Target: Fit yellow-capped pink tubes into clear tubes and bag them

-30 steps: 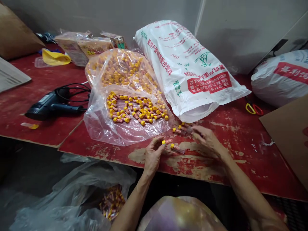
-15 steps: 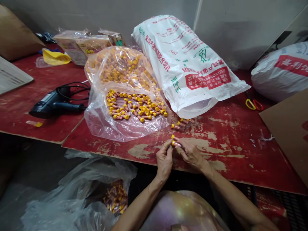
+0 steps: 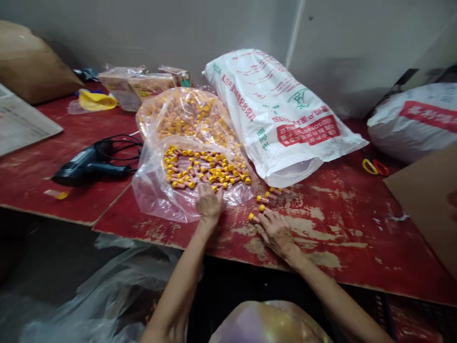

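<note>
My left hand reaches over the front of the clear plastic bag, fingers apart, at the near edge of the loose tubes. Small yellow-capped tubes with pinkish contents lie spread on the bag, and one cap shows between my thumb and fingers. My right hand is on the red tabletop, fingers closed over a yellow-capped tube; a second tube lies against its fingertips. Just beyond, several tubes lie in a slanting row beside the white sack.
A heat gun with its cable lies to the left, near a single clear tube. Packaged boxes stand at the back. Scissors, another white sack and a cardboard box are on the right.
My left hand has left the tubes at my right hand and moved left and forward to the bag. My right hand has lowered its tubes to the tabletop. The view has tilted slightly up.
</note>
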Demonstrator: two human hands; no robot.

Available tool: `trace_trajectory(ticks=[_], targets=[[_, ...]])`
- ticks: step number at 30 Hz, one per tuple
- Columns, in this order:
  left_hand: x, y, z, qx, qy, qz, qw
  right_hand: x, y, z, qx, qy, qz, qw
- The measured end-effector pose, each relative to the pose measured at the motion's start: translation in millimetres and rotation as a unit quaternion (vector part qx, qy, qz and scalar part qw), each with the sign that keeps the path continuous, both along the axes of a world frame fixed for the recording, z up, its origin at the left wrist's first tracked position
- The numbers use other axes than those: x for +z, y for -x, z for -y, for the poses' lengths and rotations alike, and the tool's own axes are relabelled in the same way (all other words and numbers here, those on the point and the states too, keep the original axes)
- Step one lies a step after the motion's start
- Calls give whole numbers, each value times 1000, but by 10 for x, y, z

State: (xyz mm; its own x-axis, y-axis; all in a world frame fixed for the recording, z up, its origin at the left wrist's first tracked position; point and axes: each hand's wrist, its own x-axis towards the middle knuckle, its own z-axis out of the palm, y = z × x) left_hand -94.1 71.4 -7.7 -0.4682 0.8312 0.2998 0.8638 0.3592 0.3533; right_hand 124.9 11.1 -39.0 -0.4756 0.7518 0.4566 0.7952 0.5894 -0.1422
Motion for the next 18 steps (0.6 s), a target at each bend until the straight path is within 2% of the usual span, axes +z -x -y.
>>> trace_trajectory(ticks=[3,6,9,11,12,14,16,18], targets=[[-56,170,-277,-7,66,-50,997,36,-156,-190,-35,-7,-53,998],[-102,278,-345,-30,68,-28,997,129,-416,-598,-132,15,-93,987],[-93,312,-197,-38,-24,53,998,232,-645,-1175,-263,58,-42,962],[-61,254,3,-36,-110,163,980,267,-720,-1560,-288,90,6,953],[-43,197,123,-41,-140,235,961,270,-732,-1730,-286,103,21,952],[-12,36,377,-60,-157,390,905,258,-724,-2004,-270,123,33,954],[-2,-150,604,-96,-126,524,837,242,-702,-2184,-250,136,42,958],[-18,-312,764,-119,-91,614,775,247,-696,-2283,-223,138,45,964]])
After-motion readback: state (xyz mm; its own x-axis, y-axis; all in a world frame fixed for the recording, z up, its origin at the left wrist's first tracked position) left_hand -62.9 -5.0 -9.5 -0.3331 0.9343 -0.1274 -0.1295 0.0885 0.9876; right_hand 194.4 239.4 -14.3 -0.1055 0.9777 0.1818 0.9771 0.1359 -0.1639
